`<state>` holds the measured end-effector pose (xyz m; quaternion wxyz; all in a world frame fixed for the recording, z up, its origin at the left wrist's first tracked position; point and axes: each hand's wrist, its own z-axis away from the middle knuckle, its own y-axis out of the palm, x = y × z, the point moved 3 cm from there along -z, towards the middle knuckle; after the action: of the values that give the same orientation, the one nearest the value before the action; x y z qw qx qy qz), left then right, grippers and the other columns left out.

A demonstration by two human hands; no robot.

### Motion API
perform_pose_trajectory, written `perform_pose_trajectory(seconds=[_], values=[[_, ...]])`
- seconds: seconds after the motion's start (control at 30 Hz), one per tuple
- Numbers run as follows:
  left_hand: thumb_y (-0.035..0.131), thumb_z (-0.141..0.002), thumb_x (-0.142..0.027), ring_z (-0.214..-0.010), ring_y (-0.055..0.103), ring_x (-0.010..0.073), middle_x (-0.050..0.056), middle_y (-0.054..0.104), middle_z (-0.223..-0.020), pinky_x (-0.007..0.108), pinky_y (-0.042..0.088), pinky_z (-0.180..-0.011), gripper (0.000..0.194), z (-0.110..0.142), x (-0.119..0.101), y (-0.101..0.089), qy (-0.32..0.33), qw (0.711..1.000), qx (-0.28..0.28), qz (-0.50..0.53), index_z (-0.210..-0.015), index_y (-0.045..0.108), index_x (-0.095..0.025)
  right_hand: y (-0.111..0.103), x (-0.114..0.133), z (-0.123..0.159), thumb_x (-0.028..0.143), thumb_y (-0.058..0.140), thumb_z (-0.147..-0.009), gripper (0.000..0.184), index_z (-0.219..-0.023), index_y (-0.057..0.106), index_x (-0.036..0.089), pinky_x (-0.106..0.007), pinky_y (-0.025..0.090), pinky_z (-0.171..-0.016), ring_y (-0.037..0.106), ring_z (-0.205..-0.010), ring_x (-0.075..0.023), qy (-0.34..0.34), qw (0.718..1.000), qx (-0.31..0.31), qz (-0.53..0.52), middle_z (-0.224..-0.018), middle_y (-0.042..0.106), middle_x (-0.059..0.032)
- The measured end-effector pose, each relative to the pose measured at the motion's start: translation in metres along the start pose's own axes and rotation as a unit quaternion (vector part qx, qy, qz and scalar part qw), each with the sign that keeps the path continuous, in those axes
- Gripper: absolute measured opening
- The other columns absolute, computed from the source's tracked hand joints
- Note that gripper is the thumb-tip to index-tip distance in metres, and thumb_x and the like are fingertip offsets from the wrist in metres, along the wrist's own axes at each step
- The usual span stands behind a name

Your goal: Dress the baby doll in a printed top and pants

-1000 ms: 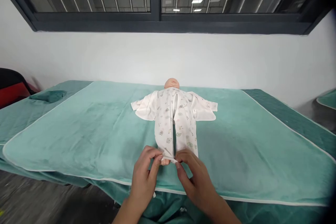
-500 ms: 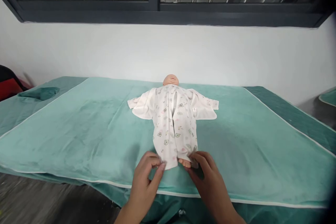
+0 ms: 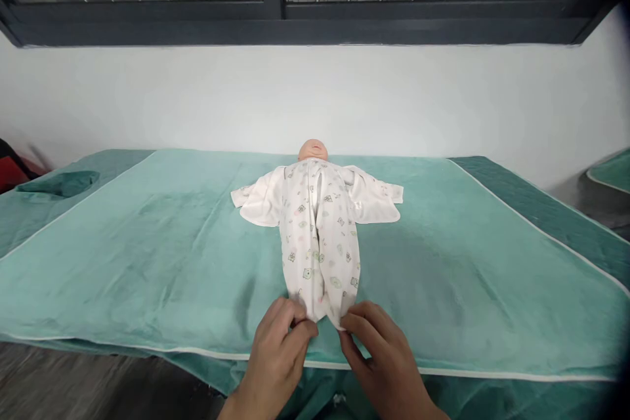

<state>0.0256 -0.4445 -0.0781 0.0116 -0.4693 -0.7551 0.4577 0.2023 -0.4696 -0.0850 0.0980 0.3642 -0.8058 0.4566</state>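
Observation:
A baby doll [image 3: 313,149] lies on its back with its head toward the wall. White printed baby clothes [image 3: 319,230] cover its body and legs, and the sleeves spread out to both sides. My left hand [image 3: 281,348] pinches the bottom edge of the trouser leg on the left. At the hem of the other leg, my right hand [image 3: 374,351] has thumb and fingers closed on the cloth. Both of the doll's feet are hidden under the fabric and my fingers.
A green padded sheet [image 3: 467,295] with white piping covers the table. Folded green cloth [image 3: 59,185] lies at the far left, near a red and black item [image 3: 12,167]. Behind stands a white wall [image 3: 315,92] under a dark window frame [image 3: 315,23].
My right hand has drawn the right trouser hem down and inward, covering the doll's toes that showed before. My left hand stays at the left hem. The view has shifted slightly.

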Motion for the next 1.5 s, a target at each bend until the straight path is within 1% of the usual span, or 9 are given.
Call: perform_pose_trajectory(seconds=[0.2, 0.27, 0.37, 0.47, 0.57, 0.77, 0.93, 1.07, 1.5], values=[[0.051, -0.091, -0.006, -0.076, 0.055, 0.0150, 0.003, 0.057, -0.082, 0.027, 0.044, -0.067, 0.017, 0.014, 0.015, -0.002, -0.060, 0.990, -0.037, 0.121, -0.089, 0.059, -0.022, -0.002, -0.014, 0.006, 0.020, 0.054, -0.095, 0.004, -0.094, 0.056, 0.023, -0.027, 0.050, -0.065, 0.060, -0.075, -0.0162, 0.051, 0.995, 0.036, -0.080, -0.085, 0.061, -0.0029], [0.051, -0.093, -0.013, -0.077, 0.057, 0.0153, 0.002, 0.058, -0.082, 0.027, 0.046, -0.069, 0.012, 0.008, 0.036, -0.005, -0.141, 0.976, -0.074, 0.147, -0.090, 0.059, -0.022, -0.010, -0.031, -0.002, 0.022, 0.050, -0.097, 0.007, -0.093, 0.057, 0.024, -0.026, 0.051, -0.067, 0.060, -0.076, -0.0156, 0.081, 0.992, 0.017, -0.096, -0.085, 0.061, -0.0028], [0.051, -0.093, -0.023, -0.089, 0.059, 0.0195, 0.005, 0.062, -0.096, 0.033, 0.049, -0.079, 0.012, -0.014, 0.078, -0.003, -0.243, 0.961, -0.095, 0.086, -0.100, 0.061, -0.021, -0.014, -0.070, -0.028, 0.020, 0.048, -0.096, 0.015, -0.104, 0.060, 0.023, -0.035, 0.053, -0.082, 0.061, -0.094, -0.0212, 0.096, 0.995, -0.020, -0.012, -0.102, 0.064, -0.0071], [0.054, -0.089, -0.021, -0.115, 0.053, 0.0276, 0.011, 0.061, -0.120, 0.045, 0.043, -0.100, 0.028, -0.047, 0.111, 0.006, -0.201, 0.977, -0.065, -0.033, -0.116, 0.062, -0.020, -0.001, -0.111, -0.067, 0.015, 0.044, -0.093, 0.033, -0.123, 0.058, 0.021, -0.051, 0.047, -0.099, 0.051, -0.119, -0.0294, 0.084, 0.992, -0.021, 0.091, -0.125, 0.060, -0.0118], [0.054, -0.088, -0.020, -0.132, 0.044, 0.0323, 0.012, 0.060, -0.131, 0.051, 0.036, -0.108, 0.033, -0.076, 0.131, 0.016, -0.143, 0.985, -0.040, -0.088, -0.120, 0.064, -0.021, 0.015, -0.134, -0.103, 0.011, 0.041, -0.092, 0.039, -0.128, 0.056, 0.012, -0.054, 0.038, -0.109, 0.039, -0.133, -0.0322, 0.047, 0.988, -0.014, 0.148, -0.135, 0.054, -0.0180], [0.046, -0.089, -0.015, -0.134, 0.044, 0.0328, 0.013, 0.064, -0.124, 0.059, 0.023, -0.116, 0.034, -0.113, 0.155, 0.032, -0.081, 0.986, -0.012, -0.145, -0.115, 0.067, -0.017, 0.030, -0.138, -0.141, 0.011, 0.042, -0.091, 0.030, -0.112, 0.063, 0.014, -0.043, 0.043, -0.096, 0.049, -0.114, -0.0275, 0.071, 0.987, 0.008, 0.146, -0.120, 0.059, -0.0161], [0.051, -0.088, -0.026, -0.113, 0.057, 0.0307, 0.012, 0.069, -0.103, 0.050, 0.043, -0.105, 0.026, -0.131, 0.162, 0.039, 0.010, 0.994, 0.013, -0.104, -0.101, 0.073, -0.020, 0.033, -0.139, -0.148, 0.012, 0.044, -0.088, 0.023, -0.095, 0.065, 0.019, -0.033, 0.043, -0.082, 0.048, -0.097, -0.0233, 0.052, 0.993, 0.016, 0.107, -0.101, 0.059, -0.0089], [0.051, -0.089, -0.030, -0.097, 0.061, 0.0297, 0.012, 0.068, -0.088, 0.046, 0.049, -0.091, 0.024, -0.133, 0.165, 0.041, -0.013, 0.996, 0.027, -0.085, -0.091, 0.074, -0.020, 0.036, -0.140, -0.148, 0.013, 0.045, -0.089, 0.024, -0.100, 0.066, 0.019, -0.032, 0.040, -0.082, 0.048, -0.099, -0.0235, 0.021, 0.994, 0.056, 0.093, -0.104, 0.059, -0.0087], [0.060, -0.084, -0.035, -0.116, 0.058, 0.0314, 0.011, 0.066, -0.120, 0.045, 0.046, -0.101, 0.032, -0.130, 0.155, 0.039, -0.058, 0.996, 0.064, -0.031, -0.111, 0.069, -0.022, 0.035, -0.130, -0.147, 0.012, 0.046, -0.089, 0.019, -0.081, 0.063, 0.018, -0.032, 0.034, -0.074, 0.049, -0.084, -0.0212, 0.025, 0.983, 0.056, 0.171, -0.091, 0.059, -0.0085]])
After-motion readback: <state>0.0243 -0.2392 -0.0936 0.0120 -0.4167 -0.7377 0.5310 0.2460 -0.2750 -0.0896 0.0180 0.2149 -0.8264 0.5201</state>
